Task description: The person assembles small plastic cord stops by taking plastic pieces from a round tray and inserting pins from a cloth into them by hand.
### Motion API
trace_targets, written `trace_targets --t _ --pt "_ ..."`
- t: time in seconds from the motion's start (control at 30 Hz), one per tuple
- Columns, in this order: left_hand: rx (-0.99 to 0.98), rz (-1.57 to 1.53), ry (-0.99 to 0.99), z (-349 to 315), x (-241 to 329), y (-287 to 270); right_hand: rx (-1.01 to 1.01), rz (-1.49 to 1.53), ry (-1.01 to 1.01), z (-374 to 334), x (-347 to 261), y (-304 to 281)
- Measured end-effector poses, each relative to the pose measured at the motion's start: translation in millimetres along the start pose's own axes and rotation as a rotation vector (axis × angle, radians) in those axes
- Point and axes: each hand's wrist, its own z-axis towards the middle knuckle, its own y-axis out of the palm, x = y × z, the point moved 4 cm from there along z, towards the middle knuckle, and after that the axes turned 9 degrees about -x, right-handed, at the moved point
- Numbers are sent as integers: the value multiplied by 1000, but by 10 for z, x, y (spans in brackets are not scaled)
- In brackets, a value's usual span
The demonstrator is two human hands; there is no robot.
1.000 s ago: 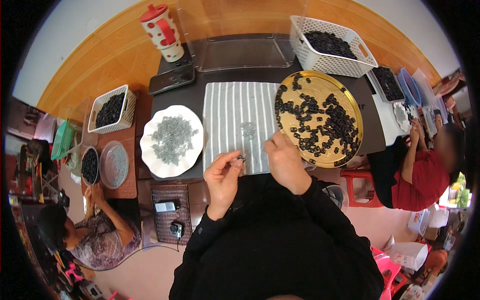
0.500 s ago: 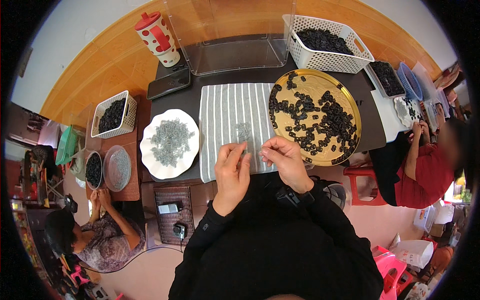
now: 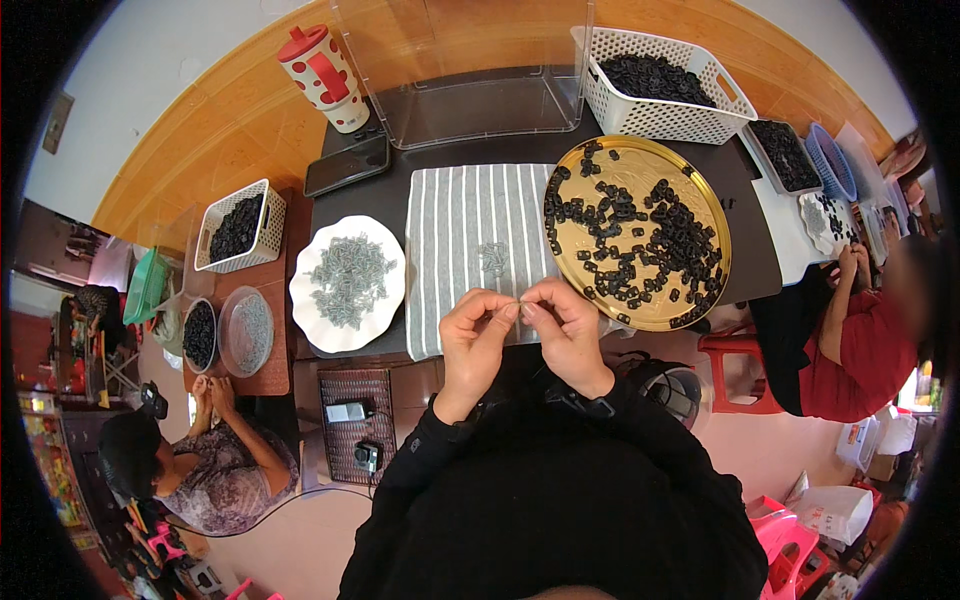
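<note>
Over the near edge of a grey-and-white striped cloth (image 3: 450,225), my left hand (image 3: 474,343) and my right hand (image 3: 570,335) meet at the fingertips. Both are closed in a pinch; whatever sits between the fingers is too small to make out. Just beyond them, a little pile of clear grey pieces (image 3: 493,258) lies on the cloth. To the left stands a scalloped white plate (image 3: 304,318) heaped with similar slim pieces (image 3: 350,280). On the right, a round gold tray (image 3: 590,165) carries many small black parts (image 3: 680,235), some scattered and some bunched.
Behind the cloth is a clear plastic box (image 3: 480,110). A white basket (image 3: 660,122) of black parts stands back right, a phone (image 3: 347,166) and spotted tumbler (image 3: 325,80) back left. Two other people, one (image 3: 215,470) at left and one (image 3: 860,340) at right, sit at neighbouring tables.
My hands have come together: the left moved right and the right moved left until their fingertips met. The whole view has shifted slightly.
</note>
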Motion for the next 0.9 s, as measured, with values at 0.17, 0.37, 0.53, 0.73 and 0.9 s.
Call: trace_targets --t 0.17,0.37,0.53,0.73,0.9 --pt "14 -160 -118 6 -39 29 -15 -223 -160 34 -113 10" --pt "33 258 128 90 166 84 -3 -70 -60 41 -85 -7" --pt "33 300 105 145 130 70 22 -19 32 45 -90 -12" --pt "41 444 90 229 142 81 78 19 -38 173 -10 -36" --pt "32 396 115 276 123 61 139 -287 -187 298 -152 -55"
